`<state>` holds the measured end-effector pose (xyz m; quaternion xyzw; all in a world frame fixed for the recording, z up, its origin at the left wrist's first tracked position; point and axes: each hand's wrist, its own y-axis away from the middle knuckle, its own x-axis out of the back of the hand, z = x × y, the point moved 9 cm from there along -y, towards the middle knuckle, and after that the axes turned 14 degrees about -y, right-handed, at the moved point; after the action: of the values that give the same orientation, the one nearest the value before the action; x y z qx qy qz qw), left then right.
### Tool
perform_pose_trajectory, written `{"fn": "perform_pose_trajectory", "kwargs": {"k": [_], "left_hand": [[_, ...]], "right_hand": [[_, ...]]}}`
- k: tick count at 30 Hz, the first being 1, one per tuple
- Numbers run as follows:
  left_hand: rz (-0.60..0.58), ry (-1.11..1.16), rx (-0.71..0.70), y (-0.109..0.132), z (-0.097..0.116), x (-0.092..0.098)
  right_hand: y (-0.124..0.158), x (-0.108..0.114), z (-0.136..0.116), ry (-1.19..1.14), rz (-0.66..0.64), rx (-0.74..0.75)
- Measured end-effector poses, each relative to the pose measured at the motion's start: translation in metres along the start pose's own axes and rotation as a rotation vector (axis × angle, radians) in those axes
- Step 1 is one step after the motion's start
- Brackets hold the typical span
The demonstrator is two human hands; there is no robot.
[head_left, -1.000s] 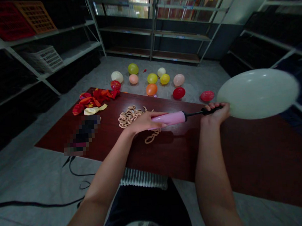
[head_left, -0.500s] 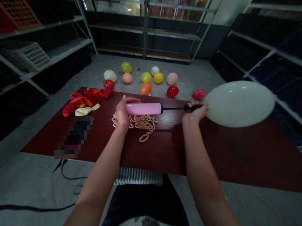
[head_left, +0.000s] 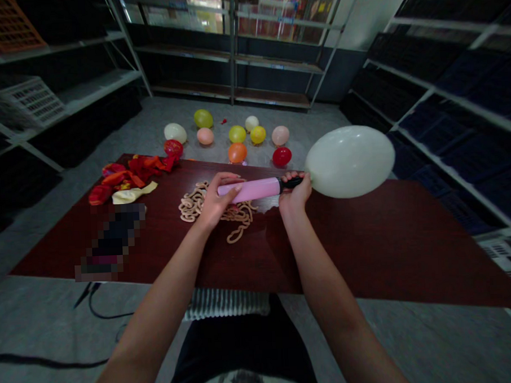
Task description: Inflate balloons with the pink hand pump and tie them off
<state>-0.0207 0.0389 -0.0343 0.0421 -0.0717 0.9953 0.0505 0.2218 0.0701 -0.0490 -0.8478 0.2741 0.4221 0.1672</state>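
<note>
A pink balloon pump [head_left: 257, 189] with a black handle lies level between my two hands above the table. My left hand [head_left: 217, 203] is wrapped round the left end of its barrel. At the other end my right hand [head_left: 295, 192] grips the black handle, close against the barrel. A large inflated white balloon [head_left: 351, 162] sticks out to the right, its neck at my right hand's fingers. Under the pump, a heap of tan cord-like loops [head_left: 192, 205], perhaps long thin balloons, rests on the table, partly hidden by my left hand.
The dark red table [head_left: 368, 254] carries flat red and orange balloons [head_left: 131, 174], a flat cream balloon [head_left: 135, 192] and a blurred-out dark object [head_left: 117, 237] at left. Several inflated balloons [head_left: 237, 153] lie on the floor beyond. Shelves [head_left: 233, 60] surround the room; a cable [head_left: 46, 361] runs at lower left.
My right hand has moved left, pushing the pump's rod into the barrel. The white balloon came along with it and looks smaller. The view has shifted slightly.
</note>
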Motion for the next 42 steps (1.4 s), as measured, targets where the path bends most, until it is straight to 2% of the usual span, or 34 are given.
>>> {"fn": "perform_pose_trajectory", "kwargs": {"k": [3, 5, 9, 12, 17, 21, 24, 30, 38, 42], "left_hand": [[-0.104, -0.072, 0.048, 0.0, -0.006, -0.006], [-0.128, -0.144, 0.045, -0.001, -0.007, -0.007], [-0.042, -0.22, -0.015, -0.005, -0.001, 0.001], [-0.016, -0.22, -0.067, -0.005, 0.006, 0.003], [-0.065, -0.256, -0.166, -0.002, 0.017, -0.001], [-0.079, -0.279, -0.215, -0.001, 0.02, 0.001], [-0.062, -0.305, -0.264, -0.002, 0.021, 0.007], [-0.02, -0.305, -0.267, -0.001, 0.023, 0.017], [-0.019, -0.301, -0.271, 0.0, 0.026, 0.015], [-0.01, -0.316, -0.284, 0.0, 0.029, 0.02]], "right_hand": [[-0.005, 0.002, -0.006, -0.001, 0.011, -0.015], [-0.007, 0.002, -0.009, -0.047, 0.021, -0.036], [-0.007, -0.002, -0.014, -0.115, 0.026, -0.049], [-0.009, 0.002, -0.019, -0.144, 0.078, -0.028], [-0.021, 0.022, -0.039, -0.142, 0.205, 0.032], [-0.028, 0.043, -0.049, -0.236, 0.354, -0.028], [-0.031, 0.051, -0.054, -0.275, 0.413, -0.085], [-0.033, 0.048, -0.06, -0.31, 0.35, -0.119], [-0.029, 0.048, -0.059, -0.317, 0.4, -0.173], [-0.029, 0.046, -0.058, -0.357, 0.394, -0.194]]}}
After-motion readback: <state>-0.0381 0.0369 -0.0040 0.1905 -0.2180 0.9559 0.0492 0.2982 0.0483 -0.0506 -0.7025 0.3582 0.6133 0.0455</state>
